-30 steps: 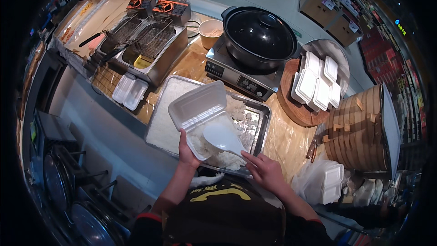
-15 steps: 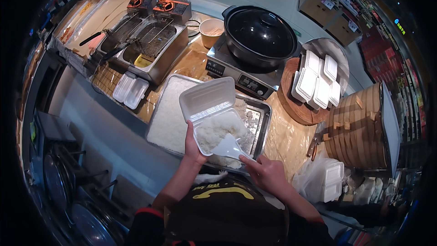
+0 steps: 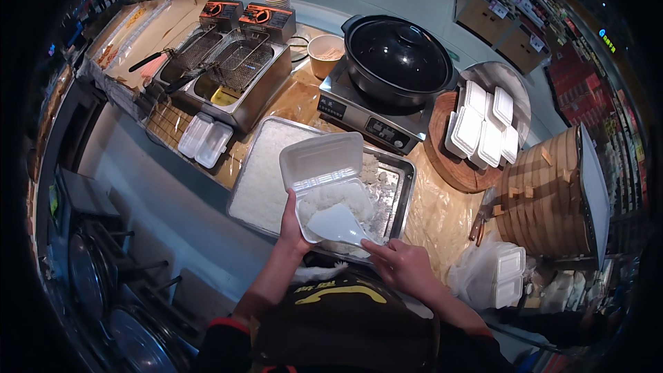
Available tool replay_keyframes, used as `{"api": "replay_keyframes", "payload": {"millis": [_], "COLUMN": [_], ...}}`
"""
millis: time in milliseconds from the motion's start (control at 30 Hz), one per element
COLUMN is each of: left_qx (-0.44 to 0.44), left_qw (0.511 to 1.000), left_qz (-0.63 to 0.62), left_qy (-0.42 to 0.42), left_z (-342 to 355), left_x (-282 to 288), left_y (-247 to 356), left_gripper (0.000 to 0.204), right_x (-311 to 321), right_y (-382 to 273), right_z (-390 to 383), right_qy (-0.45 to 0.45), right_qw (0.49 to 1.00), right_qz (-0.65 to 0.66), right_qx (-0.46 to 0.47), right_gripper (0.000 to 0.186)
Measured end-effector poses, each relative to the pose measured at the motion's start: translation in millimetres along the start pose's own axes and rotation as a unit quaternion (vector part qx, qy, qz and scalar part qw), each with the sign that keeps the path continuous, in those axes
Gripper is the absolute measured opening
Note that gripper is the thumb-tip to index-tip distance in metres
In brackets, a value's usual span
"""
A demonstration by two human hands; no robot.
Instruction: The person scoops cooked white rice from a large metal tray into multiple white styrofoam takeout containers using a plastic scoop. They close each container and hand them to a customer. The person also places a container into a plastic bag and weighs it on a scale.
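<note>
My left hand [image 3: 293, 228] grips the left side of a white foam takeout box [image 3: 321, 155], its lid standing raised at the back. A mound of white rice [image 3: 345, 197] fills the box's base. In my right hand [image 3: 400, 262] is the handle of a white rice paddle [image 3: 337, 223], its blade lying flat over the rice at the front. Beneath the box is a metal tray [image 3: 409, 190]. White rice [image 3: 266, 166] covers its left part, and scattered clumps lie on the bare metal at the right.
Behind are a two-basket fryer [image 3: 266, 83], a paper tub [image 3: 324, 59] and a black lidded pot [image 3: 400, 59] on a cooker. Closed foam boxes [image 3: 476, 128] pile on a round wooden board [image 3: 449, 173]. Bamboo steamers [image 3: 539, 197] stand right; another open box [image 3: 205, 139] lies left.
The paddle blade has shifted left and flattened over the front of the rice. My view has moved slightly, so the surroundings sit a little lower and further right.
</note>
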State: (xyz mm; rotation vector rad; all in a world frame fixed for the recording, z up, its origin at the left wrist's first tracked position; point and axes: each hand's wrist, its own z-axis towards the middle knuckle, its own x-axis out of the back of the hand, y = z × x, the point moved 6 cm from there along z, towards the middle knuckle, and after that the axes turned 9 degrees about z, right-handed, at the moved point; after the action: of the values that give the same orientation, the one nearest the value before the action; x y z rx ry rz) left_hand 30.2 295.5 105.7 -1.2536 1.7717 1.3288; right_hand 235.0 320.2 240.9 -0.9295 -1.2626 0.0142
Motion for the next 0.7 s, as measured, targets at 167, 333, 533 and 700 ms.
{"api": "replay_keyframes", "payload": {"millis": [167, 333, 533, 700], "left_qx": [-0.019, -0.005, -0.011, -0.023], "left_qw": [1.0, 1.0, 1.0, 1.0], "left_qz": [-0.006, 0.012, 0.02, 0.004], "left_qy": [-0.005, -0.025, -0.009, 0.018], "left_z": [-10.0, -10.3, -15.9, -16.1], "left_x": [0.7, -8.7, 5.9, 18.5], "left_y": [8.8, 8.8, 8.1, 8.4], "left_gripper": [0.081, 0.081, 0.08, 0.084], "right_x": [35.0, -18.0, -25.6, -30.7], "right_y": [-2.4, 9.9, -5.6, 5.2], "right_z": [-12.3, -6.9, -3.3, -13.2], "right_qy": [0.036, 0.076, 0.071, 0.085], "right_qw": [0.997, 0.996, 0.996, 0.994], "right_qz": [0.059, 0.047, 0.048, 0.073], "right_qx": [-0.04, -0.03, 0.005, -0.008], "right_gripper": [0.042, 0.044, 0.041, 0.042]}}
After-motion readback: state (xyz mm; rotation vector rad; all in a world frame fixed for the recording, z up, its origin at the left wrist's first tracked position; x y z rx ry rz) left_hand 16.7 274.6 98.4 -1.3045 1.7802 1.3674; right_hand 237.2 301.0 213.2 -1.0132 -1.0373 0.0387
